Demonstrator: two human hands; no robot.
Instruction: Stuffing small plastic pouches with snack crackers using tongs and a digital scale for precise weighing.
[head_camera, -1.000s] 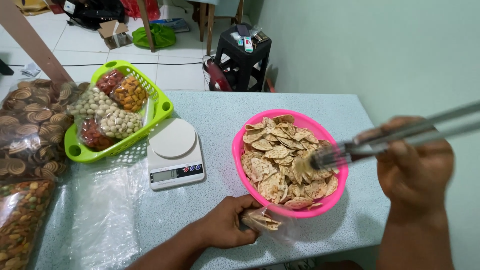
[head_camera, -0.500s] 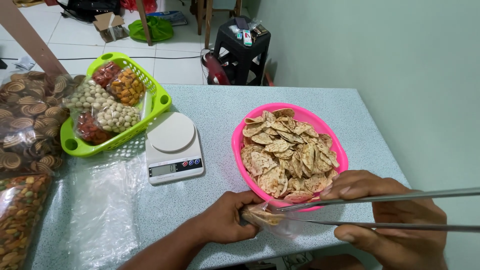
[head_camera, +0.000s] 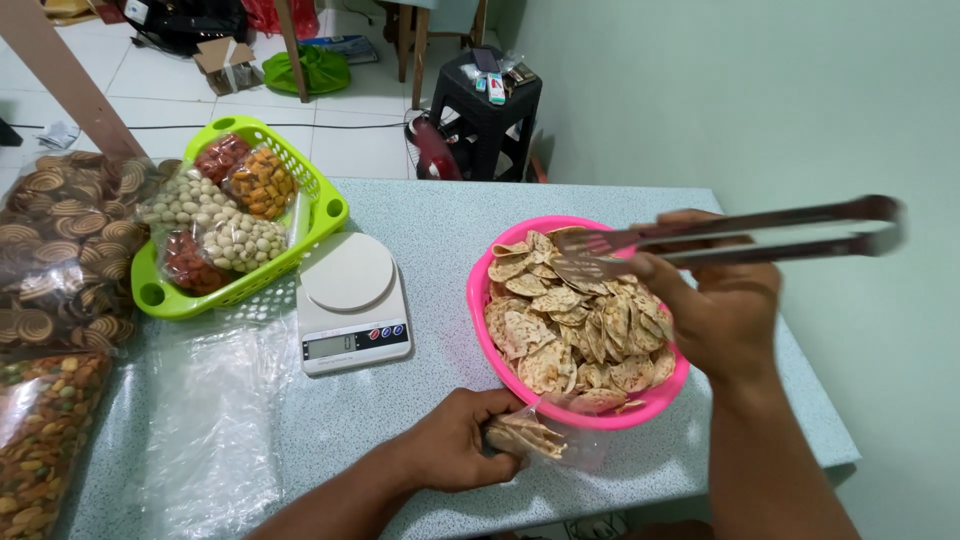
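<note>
At the far left lie big snack bags (head_camera: 60, 250), and beside them the green basket (head_camera: 320, 215) holds small packets of nuts and crackers. Loose clear plastic (head_camera: 215, 400) lies spread on the table (head_camera: 440, 205) in front of it. The white scale (head_camera: 350, 300) stands bare, nothing on its plate.

Near the front edge the left hand (head_camera: 455, 445) is curled around the mouth of a small clear bag (head_camera: 545, 440), pinching it open; a few chips sit inside. The bag rests against the pink basin (head_camera: 478, 290), as it did half a second ago.

What has changed is on the right. Half a second ago the tongs (head_camera: 740, 230) reached down to the bag's mouth; now the right hand (head_camera: 715, 315) has lifted them back over the basin, their flat tips low over the heap of chips (head_camera: 575, 325). The fingers press the two arms nearly together, and no chip shows clearly between the tips. So one load appears to be delivered, the bag is far from full, and nothing is weighed yet.
</note>
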